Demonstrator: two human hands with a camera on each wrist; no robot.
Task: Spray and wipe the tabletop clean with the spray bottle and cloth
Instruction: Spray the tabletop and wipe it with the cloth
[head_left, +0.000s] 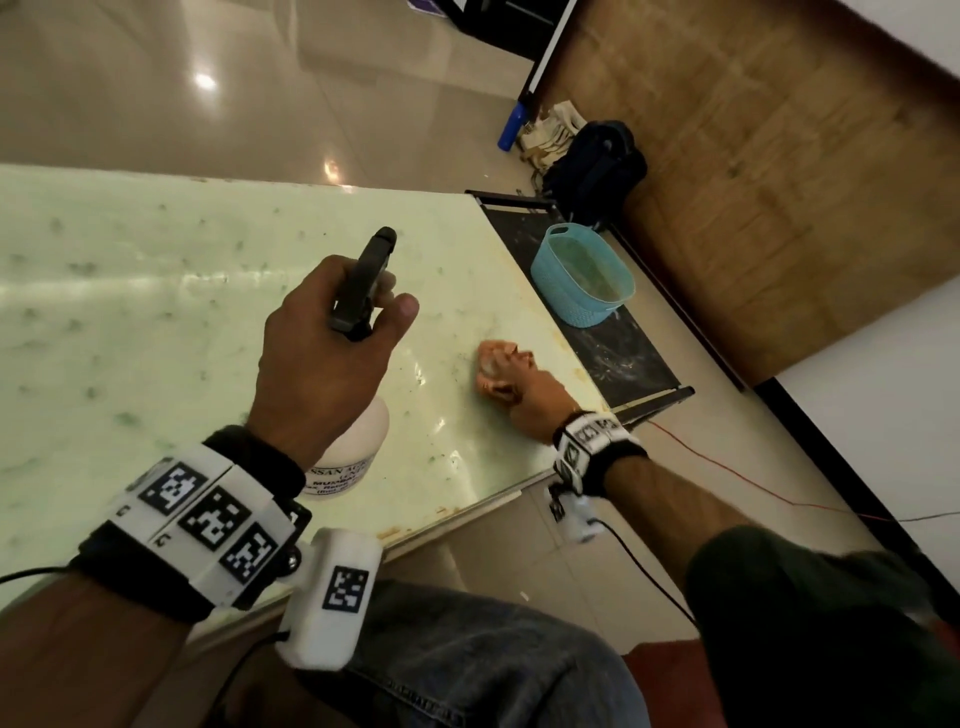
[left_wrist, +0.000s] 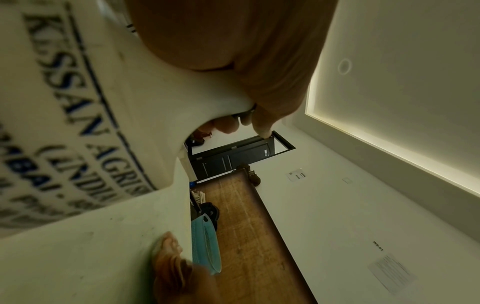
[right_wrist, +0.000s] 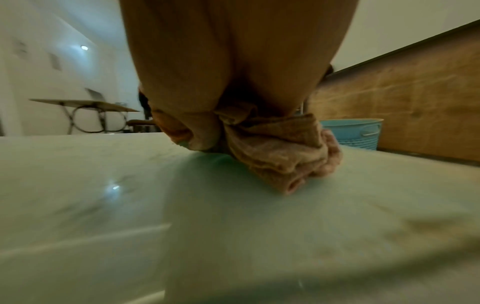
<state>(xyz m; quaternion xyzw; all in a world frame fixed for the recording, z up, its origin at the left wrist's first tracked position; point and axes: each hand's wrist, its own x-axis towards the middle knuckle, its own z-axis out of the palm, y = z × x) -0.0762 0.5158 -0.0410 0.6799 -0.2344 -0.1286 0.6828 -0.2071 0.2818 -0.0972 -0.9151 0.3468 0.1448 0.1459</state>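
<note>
My left hand (head_left: 332, 343) grips the neck of a white spray bottle (head_left: 358, 447) with a black trigger head (head_left: 366, 275), held above the pale green marble tabletop (head_left: 130, 291). Up close in the left wrist view the bottle (left_wrist: 85, 115) shows blue printed lettering, with my fingers (left_wrist: 228, 123) curled round its top. Near the table's right edge, my right hand (head_left: 524, 389) holds a bunched pink cloth (head_left: 493, 364) down on the marble. In the right wrist view the cloth (right_wrist: 280, 156) is crumpled under my palm, touching the tabletop (right_wrist: 130, 205).
A light blue plastic basket (head_left: 587, 275) stands on a low dark shelf (head_left: 623, 353) beside the table's right edge. On the floor beyond lie a dark bag (head_left: 597, 166) and a blue bottle (head_left: 511, 124). A wooden panel wall (head_left: 753, 156) runs at right.
</note>
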